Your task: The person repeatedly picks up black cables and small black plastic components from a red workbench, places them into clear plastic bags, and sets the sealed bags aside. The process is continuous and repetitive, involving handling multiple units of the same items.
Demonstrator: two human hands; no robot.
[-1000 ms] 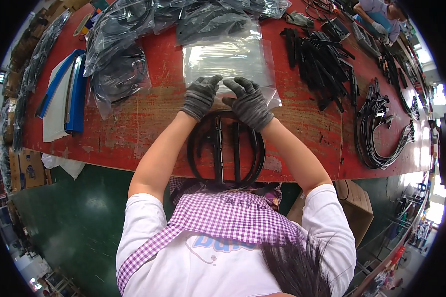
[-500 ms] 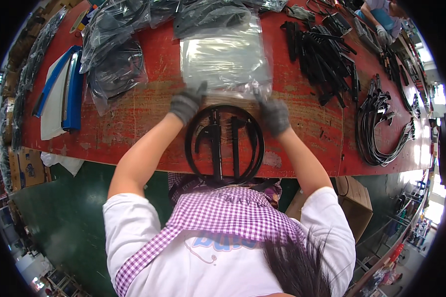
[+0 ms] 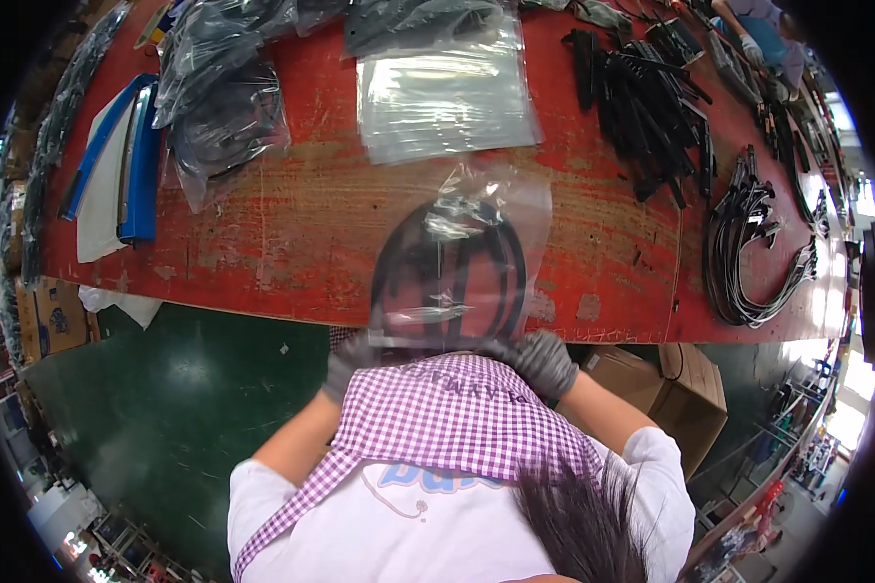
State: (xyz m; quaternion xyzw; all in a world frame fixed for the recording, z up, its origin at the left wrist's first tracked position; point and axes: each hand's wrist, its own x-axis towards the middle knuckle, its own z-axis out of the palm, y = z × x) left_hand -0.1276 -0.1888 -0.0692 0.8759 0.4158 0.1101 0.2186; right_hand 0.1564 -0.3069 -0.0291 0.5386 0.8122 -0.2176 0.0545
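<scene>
Clear bag [image 3: 462, 225]: lying over the black coil [image 3: 386, 262] at the table's near edge, where half a second ago the coil was sitting uncovered.
Left hand [image 3: 345, 365]: drawn back to the apron, blurring at the bag's near edge; grip, I cannot tell.
Right hand [image 3: 546, 363]: bending beside that edge; grip hidden from me.
Bag stack [image 3: 444, 102]: lying beyond on the red table [image 3: 612, 257].
</scene>
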